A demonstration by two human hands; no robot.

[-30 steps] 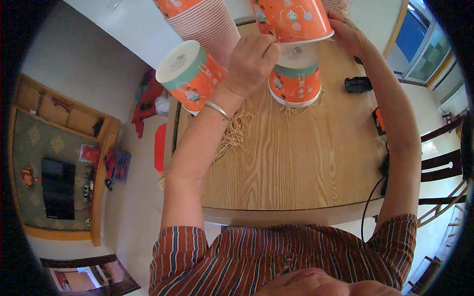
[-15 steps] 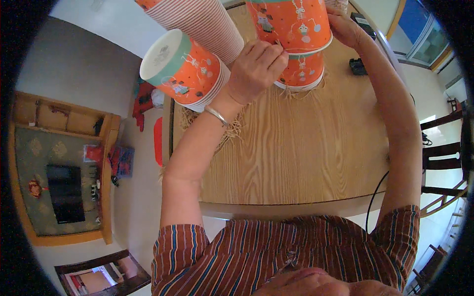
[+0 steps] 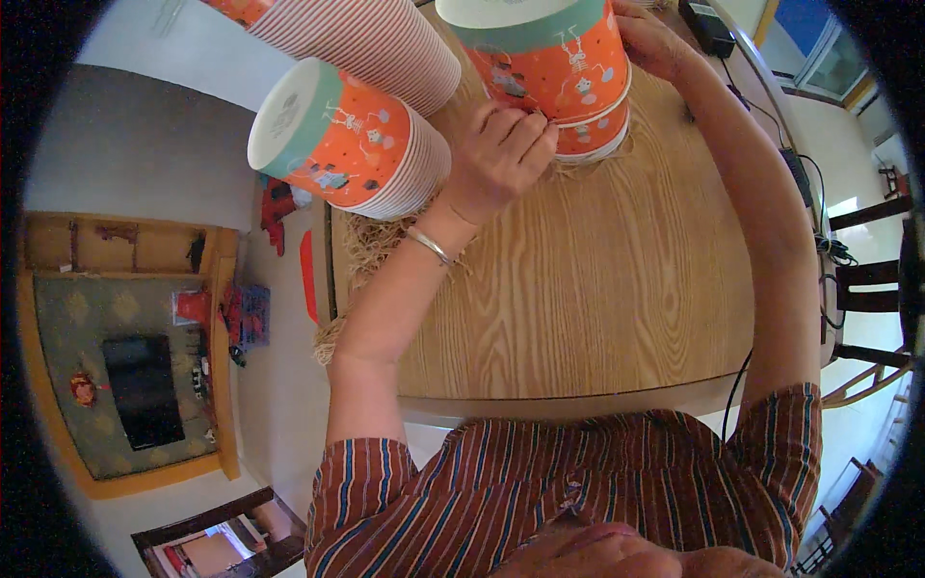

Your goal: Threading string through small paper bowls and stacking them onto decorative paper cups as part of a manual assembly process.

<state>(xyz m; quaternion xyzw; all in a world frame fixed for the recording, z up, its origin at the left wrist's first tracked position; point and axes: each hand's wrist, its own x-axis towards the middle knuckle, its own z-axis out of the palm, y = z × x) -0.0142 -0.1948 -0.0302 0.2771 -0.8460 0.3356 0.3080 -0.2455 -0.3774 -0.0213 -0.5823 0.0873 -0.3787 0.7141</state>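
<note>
A large orange paper cup (image 3: 549, 72) with a green band and skeleton prints stands upside down over another orange cup (image 3: 594, 135), whose lower part shows beneath it. My left hand (image 3: 506, 149), a silver bangle at its wrist, is closed in a pinch against the upper cup's lower rim. What lies between those fingertips is too small to make out. Around the far right side of the same cup bends my right hand (image 3: 655, 40); its fingertips are partly hidden behind it. Left of my left hand is a stack of upside-down paper cups (image 3: 356, 144).
A longer cup stack (image 3: 376, 48) lies tilted behind. Tan shredded strands (image 3: 371, 246) spill along the left edge of the wooden table (image 3: 578, 289). A black adapter (image 3: 706, 27) and cables sit at the right edge, near a dark chair (image 3: 872, 284).
The upper cup and both hands appear shifted slightly left, and the view has turned a little. More of the cup's top shows, and less of the cup beneath it.
</note>
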